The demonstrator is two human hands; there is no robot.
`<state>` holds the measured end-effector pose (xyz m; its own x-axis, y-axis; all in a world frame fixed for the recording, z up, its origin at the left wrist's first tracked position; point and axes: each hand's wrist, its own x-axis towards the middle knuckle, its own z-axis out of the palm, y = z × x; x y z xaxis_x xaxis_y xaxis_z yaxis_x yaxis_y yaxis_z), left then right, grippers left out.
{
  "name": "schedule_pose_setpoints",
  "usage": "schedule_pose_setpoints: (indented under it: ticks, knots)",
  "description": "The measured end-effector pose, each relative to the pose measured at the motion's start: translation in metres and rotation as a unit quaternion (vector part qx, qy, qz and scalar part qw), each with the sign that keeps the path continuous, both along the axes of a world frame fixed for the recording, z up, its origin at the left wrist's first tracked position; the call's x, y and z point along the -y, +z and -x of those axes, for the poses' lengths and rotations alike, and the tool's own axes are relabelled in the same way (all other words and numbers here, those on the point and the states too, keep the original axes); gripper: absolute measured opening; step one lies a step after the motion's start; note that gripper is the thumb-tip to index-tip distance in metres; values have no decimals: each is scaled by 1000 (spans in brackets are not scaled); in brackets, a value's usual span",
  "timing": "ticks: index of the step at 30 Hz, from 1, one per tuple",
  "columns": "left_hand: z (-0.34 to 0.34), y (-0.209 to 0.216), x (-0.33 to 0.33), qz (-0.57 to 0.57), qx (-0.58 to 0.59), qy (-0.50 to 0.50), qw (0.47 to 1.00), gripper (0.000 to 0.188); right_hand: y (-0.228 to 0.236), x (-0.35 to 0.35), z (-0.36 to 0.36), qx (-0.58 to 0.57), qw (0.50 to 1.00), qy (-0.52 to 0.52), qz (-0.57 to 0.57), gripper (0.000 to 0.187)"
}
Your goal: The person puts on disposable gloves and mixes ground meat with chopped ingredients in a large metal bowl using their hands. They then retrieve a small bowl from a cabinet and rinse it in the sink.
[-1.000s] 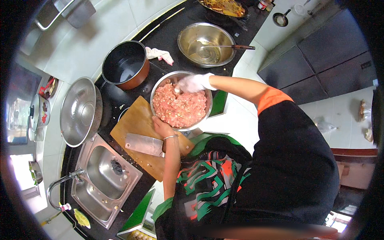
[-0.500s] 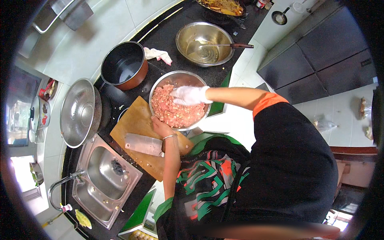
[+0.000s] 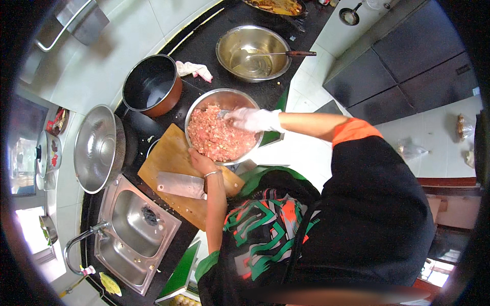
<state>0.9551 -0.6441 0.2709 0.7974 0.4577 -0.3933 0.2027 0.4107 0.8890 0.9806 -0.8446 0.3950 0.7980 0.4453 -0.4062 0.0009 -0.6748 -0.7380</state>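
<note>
A steel mixing bowl (image 3: 259,141) holds pink minced meat (image 3: 217,133) flecked with small pale bits. My left hand (image 3: 202,162) grips the bowl's near-left edge; some of its fingers are hidden against the bowl. Over the right part of the meat is my right hand (image 3: 247,120) in a white glove, its fingers smeared by motion. A small grey patch shows in the meat just left of those fingers; I cannot tell what it is. Below my left hand, a cleaver (image 3: 180,184) lies flat on a wooden cutting board (image 3: 166,153), partly behind my left forearm.
Behind the bowl stand a brown pot (image 3: 168,99), a white cloth (image 3: 195,70) and a wide steel basin (image 3: 224,53) with a wooden-handled utensil (image 3: 301,53) across it. A steel strainer (image 3: 97,148) is at left, above the double sink (image 3: 166,224) with its curved faucet (image 3: 69,247).
My gloved right hand has drawn back a little to the right and lifted from the meat, leaving a grey patch visible. My left hand stays on the bowl. The whole view has shifted slightly.
</note>
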Motion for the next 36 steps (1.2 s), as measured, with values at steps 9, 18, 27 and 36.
schedule_pose_setpoints:
  ticks: [9, 18, 27, 36]
  knots:
    - [-3, -13, 2, -18, 5, -60, 998, 54, -179, 31, 21, -173, 900, -199, -347, 8]
    - [2, 15, -2, -2, -23, -75, 997, 53, -138, 10, -28, -207, 955, -200, 67, 7]
    - [2, 0, 1, 4, 5, -40, 999, 53, -73, 8, -69, -353, 823, -439, -72, 68]
    - [1, -15, -3, -40, -21, 18, 999, 52, -90, -9, -70, -378, 805, -251, -384, 54]
